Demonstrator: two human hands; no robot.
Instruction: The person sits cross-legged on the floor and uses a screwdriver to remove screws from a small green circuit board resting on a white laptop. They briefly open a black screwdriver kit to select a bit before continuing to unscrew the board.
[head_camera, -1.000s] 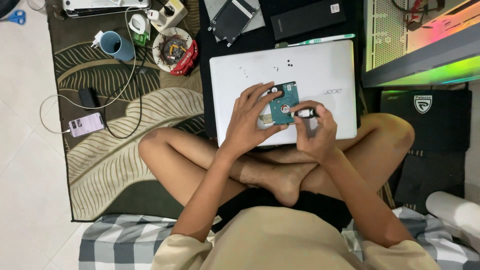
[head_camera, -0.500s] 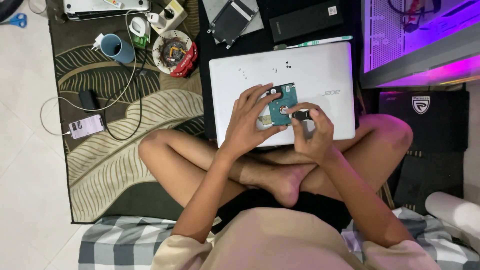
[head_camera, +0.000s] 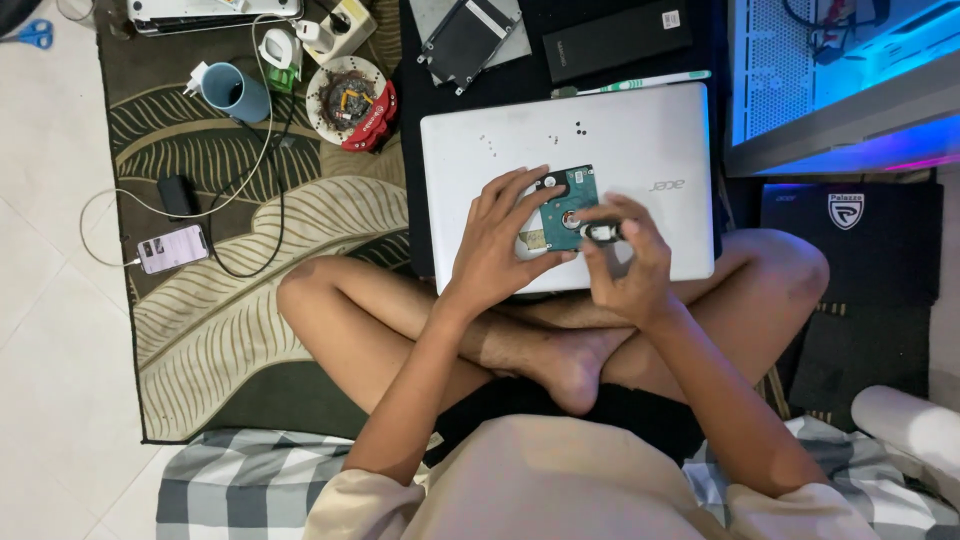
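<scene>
- The person sat cross-legged on the floor with a closed white laptop (head_camera: 640, 140) lying across the legs, used like a small desk.
- The left hand (head_camera: 500, 245) pressed a bare hard drive (head_camera: 568, 205) down onto the lid of the laptop, with its green circuit board facing up; the fingers were spread and curled over the left edge of the drive.
- The right hand (head_camera: 625, 260) was closed around a small screwdriver (head_camera: 600, 232) with a black and silver handle, held between thumb and fingertips, and its tip seemed to meet the board near the middle of the drive.
- To do this step well, I think the tool should stand straight on the screw and be turned slowly with light pressure, while the left hand keeps the drive from sliding.
- A few tiny dark screws (head_camera: 579, 127) lay loose on the lid above the drive; a careless move could scatter them.
- A metal drive bracket (head_camera: 470, 35) lay beyond the laptop on a black mat.
</scene>
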